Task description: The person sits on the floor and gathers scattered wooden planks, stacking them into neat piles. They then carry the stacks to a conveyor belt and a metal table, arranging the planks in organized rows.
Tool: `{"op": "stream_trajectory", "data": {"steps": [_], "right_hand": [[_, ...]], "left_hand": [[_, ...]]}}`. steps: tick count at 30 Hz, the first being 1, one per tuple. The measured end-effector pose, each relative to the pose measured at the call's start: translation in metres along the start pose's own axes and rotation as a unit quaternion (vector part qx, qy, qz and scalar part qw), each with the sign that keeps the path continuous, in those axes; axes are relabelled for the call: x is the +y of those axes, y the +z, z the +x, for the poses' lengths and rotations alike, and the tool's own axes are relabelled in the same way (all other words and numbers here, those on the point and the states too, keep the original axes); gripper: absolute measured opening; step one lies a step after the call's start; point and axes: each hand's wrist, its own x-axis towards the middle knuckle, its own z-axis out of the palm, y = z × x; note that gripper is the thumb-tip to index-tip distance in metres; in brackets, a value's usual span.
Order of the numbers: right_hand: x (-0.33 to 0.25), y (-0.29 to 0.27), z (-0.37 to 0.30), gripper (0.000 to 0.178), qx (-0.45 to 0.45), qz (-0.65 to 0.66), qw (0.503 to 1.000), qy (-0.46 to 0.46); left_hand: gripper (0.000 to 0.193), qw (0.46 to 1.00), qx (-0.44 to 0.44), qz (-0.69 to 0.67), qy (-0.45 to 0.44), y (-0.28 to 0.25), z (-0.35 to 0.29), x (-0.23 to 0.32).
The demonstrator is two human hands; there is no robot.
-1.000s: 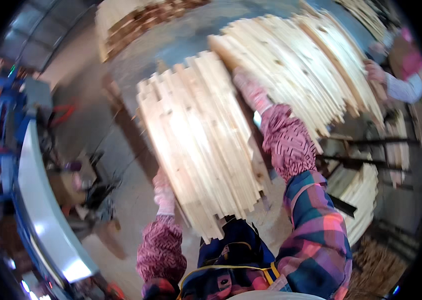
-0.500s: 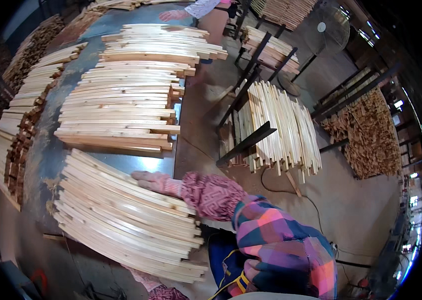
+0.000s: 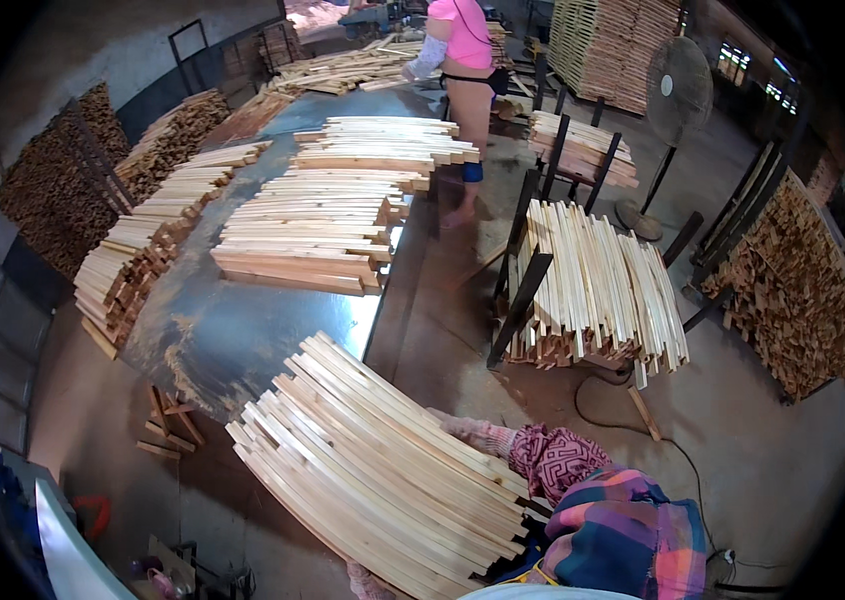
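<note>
Directly in front of you, low in the view, a wide bundle (image 3: 383, 460) of pale wooden slats slants from upper left to lower right, between your two hands. Its far end overlaps the near corner of a metal-topped table (image 3: 273, 320). Your right hand (image 3: 473, 432) lies along the bundle's right side, its fingers reaching forward against the outermost slat; whether they curl underneath, you cannot tell from this view. Your left hand (image 3: 368, 582) shows only as a small patch beneath the bundle's lower left edge, and the state of its fingers is hidden. A patterned cuff (image 3: 558, 460) and a plaid sleeve (image 3: 628, 525) cover your right arm.

On the table, beyond a bare stretch, two groups of slats lie crosswise: a nearer stack (image 3: 308, 225) and, just behind it, a farther stack (image 3: 383, 145). More slats form a long row (image 3: 168, 230) along the table's left edge. At the far end, a person (image 3: 461, 45) in a pink top stands on the table's right side. To your right, beyond your arm, a dark-posted rack holds another pile (image 3: 598, 280), with a standing fan (image 3: 681, 90) behind it.
</note>
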Motion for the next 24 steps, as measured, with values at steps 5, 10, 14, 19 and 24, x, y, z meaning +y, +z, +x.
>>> {"op": "stream_trajectory", "data": {"steps": [5,10,14,19,24], "right_hand": [[-0.009,0.036,-0.041,0.069,-0.014,-0.001,1.000,0.006],[-0.007,0.034,-0.038,0.055,-0.115,0.090,0.989,0.022],[0.015,0.008,0.024,0.042,-0.310,0.253,0.911,0.103],[0.038,0.069,0.083,0.039,-0.349,0.182,0.912,0.117],[-0.001,0.171,0.081,0.048,-0.338,0.141,0.922,0.123]], "left_hand": [[0.051,0.995,-0.012,-0.035,-0.088,-0.048,-0.096,-0.045],[0.054,0.995,0.069,0.055,-0.048,-0.075,-0.151,-0.043],[0.064,0.999,0.017,-0.033,0.031,-0.090,-0.190,-0.048],[0.073,0.973,0.065,-0.163,0.151,-0.124,-0.217,-0.059],[0.079,0.956,0.132,-0.120,0.231,-0.150,-0.186,-0.039]]}}
